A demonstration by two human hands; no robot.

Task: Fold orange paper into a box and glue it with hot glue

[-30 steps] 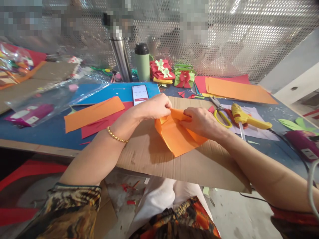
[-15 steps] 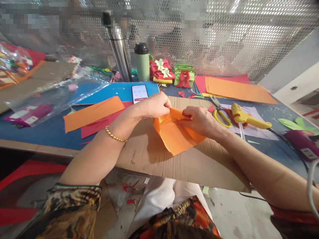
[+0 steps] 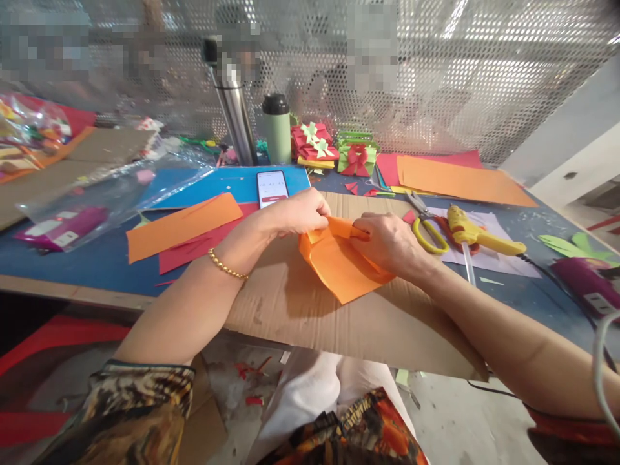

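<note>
Both hands grip a folded piece of orange paper (image 3: 346,268), shaped like a small bag or box, over a cardboard sheet (image 3: 300,323). My left hand (image 3: 303,212) pinches its far left edge with thumb and fingers. At the far right edge, my right hand (image 3: 387,240) is closed on the paper, its fingers pressing a folded strip along the top. Creases show down the left side of the paper, and its near corner points toward me. The paper's underside is hidden.
Right of the cardboard lie scissors (image 3: 429,229) and a yellow glue gun (image 3: 479,234). A phone (image 3: 272,187) lies beyond my left hand. Behind stand a green bottle (image 3: 278,132), a steel flask (image 3: 236,119), red paper bags (image 3: 314,143) and a green bag (image 3: 357,156). Orange strips (image 3: 184,226) lie left.
My right hand has shifted slightly and closed further on the paper's far edge, where a folded strip now shows. My left hand keeps its pinch. The view has tilted up slightly.
</note>
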